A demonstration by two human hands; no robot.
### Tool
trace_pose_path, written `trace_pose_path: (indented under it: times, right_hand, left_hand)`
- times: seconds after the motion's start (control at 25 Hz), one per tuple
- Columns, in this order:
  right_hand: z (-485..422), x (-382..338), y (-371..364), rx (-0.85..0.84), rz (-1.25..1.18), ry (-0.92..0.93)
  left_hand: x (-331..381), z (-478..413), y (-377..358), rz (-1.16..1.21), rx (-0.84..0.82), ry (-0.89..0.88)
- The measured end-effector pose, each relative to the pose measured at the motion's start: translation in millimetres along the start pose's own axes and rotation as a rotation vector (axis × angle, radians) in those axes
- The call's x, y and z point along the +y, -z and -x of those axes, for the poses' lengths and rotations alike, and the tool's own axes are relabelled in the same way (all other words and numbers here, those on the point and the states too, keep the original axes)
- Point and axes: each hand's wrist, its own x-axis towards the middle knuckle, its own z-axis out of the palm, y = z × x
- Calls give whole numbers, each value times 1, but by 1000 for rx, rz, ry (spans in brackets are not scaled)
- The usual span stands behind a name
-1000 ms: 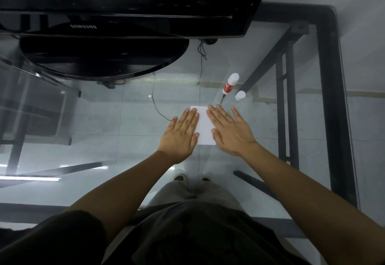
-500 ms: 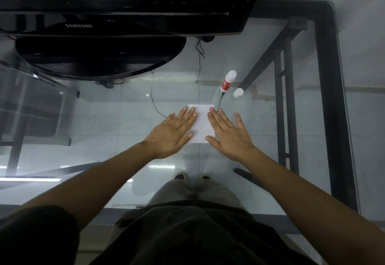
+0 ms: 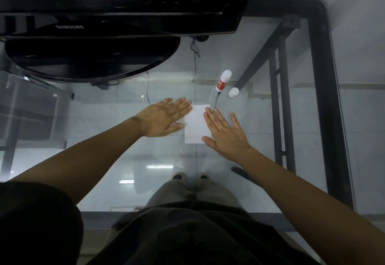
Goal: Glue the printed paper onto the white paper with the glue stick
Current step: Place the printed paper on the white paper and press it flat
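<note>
Head view: paper point(image 3: 196, 124) flat on glass worktop point(image 3: 145, 181), glue stick point(image 3: 222, 81) upright beyond it — left hand point(image 3: 164, 118) and right hand point(image 3: 225, 134) flat, grasping nothing, flanking the paper. Likely the pressing-down step; next, check edges adhere.

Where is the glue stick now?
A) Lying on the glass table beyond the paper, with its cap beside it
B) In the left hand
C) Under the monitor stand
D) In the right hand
A: the glue stick lies on the glass table beyond the paper, its cap beside it; both hands are flat and hold nothing.
</note>
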Motion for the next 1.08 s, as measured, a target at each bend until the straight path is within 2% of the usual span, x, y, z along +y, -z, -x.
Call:
trace_pose_path:
  times: [0.16, 0.2, 0.32, 0.36, 0.44, 0.56, 0.6, 0.72, 0.76, 0.8, 0.92, 0.96, 1.08]
  right_hand:
    - [1, -1, 0, 4, 14, -4]
    - [2, -1, 0, 3, 14, -3]
    - [1, -1, 2, -4, 26, 1]
    - [1, -2, 3, -4, 31, -4]
    - [2, -4, 2, -6, 39, -28]
    - [3, -7, 4, -10, 46, -81]
    - [3, -8, 4, -10, 43, -107]
    - [5, -11, 6, -11, 40, -198]
    - [5, -13, 7, -18, 50, -218]
    - [6, -14, 6, -26, 60, -231]
    - [5, -16, 7, -44, 54, -249]
    - [4, -16, 8, -49, 50, -246]
    - [3, -15, 9, -75, 10, -244]
  left_hand:
    - [29, 8, -15, -47, -52, -307]
    - [29, 7, -17, -47, -59, -302]
    - [8, -4, -4, 27, 33, 40]
    - [5, -4, 1, 34, 56, 88]
    - [9, -1, -1, 61, 61, 31]
    - [31, 5, -14, 17, -12, -205]
    - [30, 4, -17, 8, -22, -200]
    - [12, -1, -10, 42, 55, 73]
    - [10, -1, -8, 50, 67, 103]
    - [13, -1, -9, 63, 59, 74]
    - [36, -3, -16, 16, -25, -184]
    - [35, -5, -17, 3, -27, -198]
    - [15, -13, -9, 25, 46, 25]
